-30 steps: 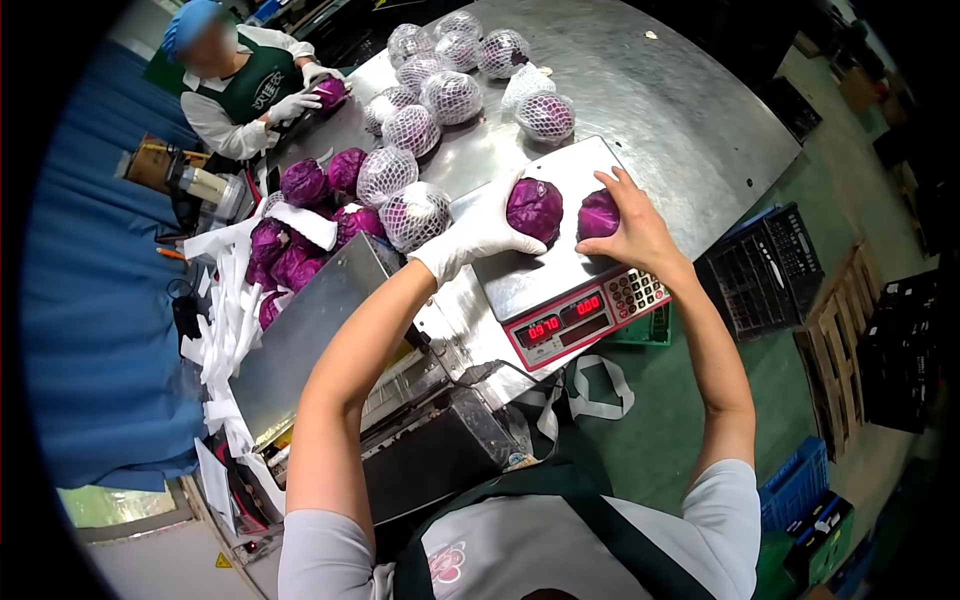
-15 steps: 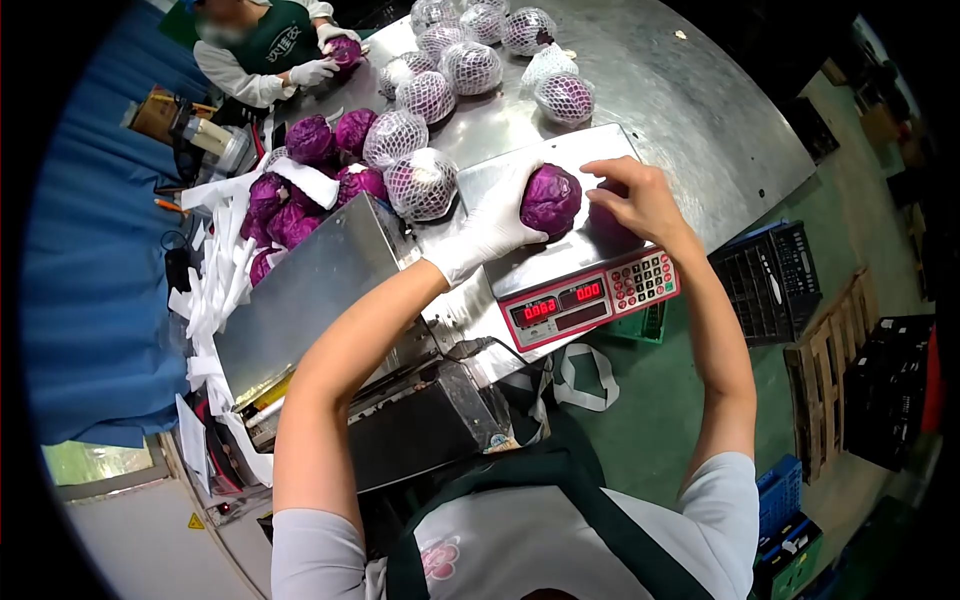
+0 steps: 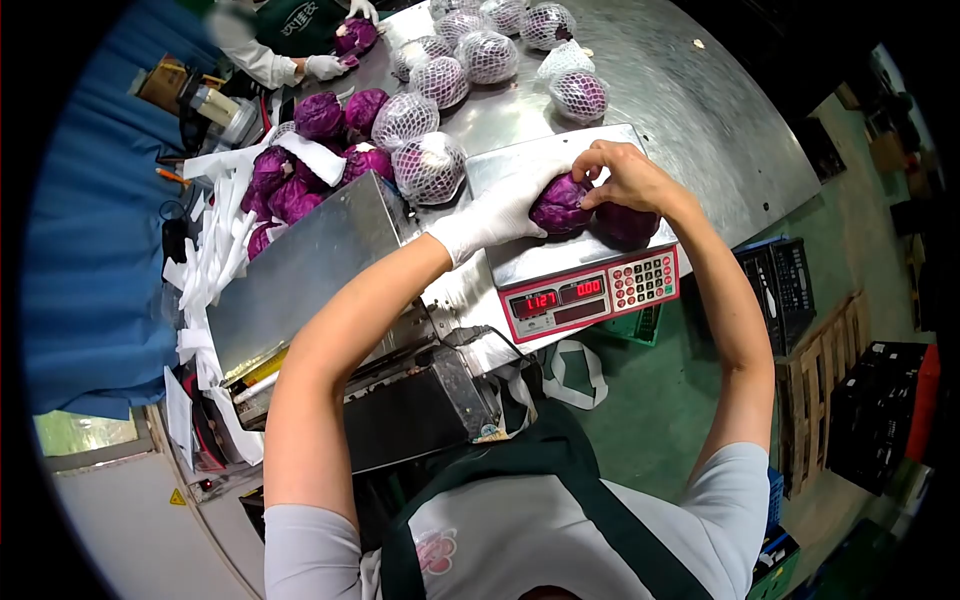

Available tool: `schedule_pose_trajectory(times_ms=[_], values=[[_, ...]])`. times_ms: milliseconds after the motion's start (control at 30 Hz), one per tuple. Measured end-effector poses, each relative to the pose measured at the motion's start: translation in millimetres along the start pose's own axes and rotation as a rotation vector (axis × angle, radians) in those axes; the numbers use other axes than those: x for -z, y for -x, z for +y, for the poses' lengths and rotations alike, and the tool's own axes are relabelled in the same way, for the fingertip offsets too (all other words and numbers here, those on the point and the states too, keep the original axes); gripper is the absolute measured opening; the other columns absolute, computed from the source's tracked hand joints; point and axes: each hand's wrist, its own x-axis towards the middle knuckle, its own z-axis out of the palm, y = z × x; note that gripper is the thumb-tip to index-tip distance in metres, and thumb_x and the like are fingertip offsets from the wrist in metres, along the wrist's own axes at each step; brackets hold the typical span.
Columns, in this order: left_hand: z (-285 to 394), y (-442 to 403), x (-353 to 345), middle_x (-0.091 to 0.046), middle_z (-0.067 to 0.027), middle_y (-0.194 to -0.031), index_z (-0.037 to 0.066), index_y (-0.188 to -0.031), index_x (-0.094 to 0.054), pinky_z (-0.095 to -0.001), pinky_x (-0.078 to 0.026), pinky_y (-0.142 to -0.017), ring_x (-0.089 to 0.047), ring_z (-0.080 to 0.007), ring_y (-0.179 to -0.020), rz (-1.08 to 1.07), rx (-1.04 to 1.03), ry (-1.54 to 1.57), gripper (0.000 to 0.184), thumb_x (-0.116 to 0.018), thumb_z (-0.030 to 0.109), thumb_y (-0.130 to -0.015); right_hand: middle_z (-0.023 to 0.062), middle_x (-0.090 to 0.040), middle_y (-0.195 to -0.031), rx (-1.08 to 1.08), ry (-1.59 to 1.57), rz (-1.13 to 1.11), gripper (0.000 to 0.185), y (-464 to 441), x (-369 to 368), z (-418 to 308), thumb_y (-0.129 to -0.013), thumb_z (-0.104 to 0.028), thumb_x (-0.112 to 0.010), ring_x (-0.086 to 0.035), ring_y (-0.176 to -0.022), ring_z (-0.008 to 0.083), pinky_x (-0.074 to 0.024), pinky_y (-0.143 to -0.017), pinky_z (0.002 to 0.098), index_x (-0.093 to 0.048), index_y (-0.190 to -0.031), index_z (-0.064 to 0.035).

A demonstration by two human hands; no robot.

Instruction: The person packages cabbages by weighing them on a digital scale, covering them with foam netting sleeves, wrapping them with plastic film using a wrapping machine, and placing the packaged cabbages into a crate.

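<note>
You have two round, glossy purple cabbages on the flat steel platter of the red-fronted electronic scale (image 3: 580,300): the left cabbage (image 3: 562,212) and, just beside it, the right cabbage (image 3: 627,226), partly under your wrist. Your white-gloved left hand (image 3: 522,205) is clamped around the left cabbage, thumb below and fingers above. Your bare right hand (image 3: 628,182) arches over the pair, thumb and fingertips drawn near each other at the left cabbage's edge; whether they pinch a leaf, you cannot tell from here.

The red lit digits (image 3: 541,302) on the scale seem to read 1.127, but with your hands on the load, that reading is probably not settled, so this pair looks unfinished. Both its cabbages are bare.

Beyond the scale and to its left, the purple cabbages in white mesh foam sleeves (image 3: 430,168) look like the covered share. Farther left of the scale, you have a heap of bare purple cabbages (image 3: 320,116) without sleeves, seemingly the share left, beside long white strips (image 3: 225,215). At the table's far left corner from the scale, a co-worker's gloved hand (image 3: 326,67) is at another bare purple cabbage (image 3: 355,36).
</note>
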Motion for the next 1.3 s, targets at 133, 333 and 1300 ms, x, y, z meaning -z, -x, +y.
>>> schedule_pose_trajectory(times_ms=[133,333,1300], values=[[-2.3,1.4,0.3,-0.047,-0.0161,-0.125,0.008,-0.133,-0.034,-0.0355,-0.040,-0.098,-0.049,-0.0308,-0.115,0.019,0.048,-0.014,0.093,-0.082,0.010,-0.053,0.0094,-0.061,-0.083,-0.016,0.070,-0.080,0.029,-1.7,-2.0,4.9,-0.064,-0.011,-0.077,-0.058,-0.082,0.0250,-0.0466,-0.073,0.0344,-0.063,-0.089,-0.0050],[-1.0,2.2,1.5,-0.047,-0.0158,-0.125,0.008,-0.133,-0.033,-0.0356,-0.040,-0.099,-0.048,-0.0305,-0.115,-0.002,0.046,0.000,0.093,-0.082,0.011,-0.053,0.0042,-0.060,-0.074,-0.076,-0.176,0.026,0.029,-3.0,-2.0,3.3,-0.060,-0.006,-0.079,-0.057,-0.073,0.0173,-0.0459,-0.068,0.0312,-0.064,-0.085,-0.0035],[24.5,3.0,-38.4,-0.052,-0.0171,-0.108,0.005,-0.121,-0.041,-0.0384,-0.042,-0.089,-0.051,-0.0345,-0.103,0.459,0.260,-0.032,0.071,-0.075,0.011,-0.059,0.0195,-0.065,-0.103,-0.291,-0.068,0.110,0.052,-16.2,-13.4,-17.7,-0.065,-0.025,-0.070,-0.064,-0.094,0.0274,-0.0499,-0.085,0.0333,-0.062,-0.108,0.0023]])
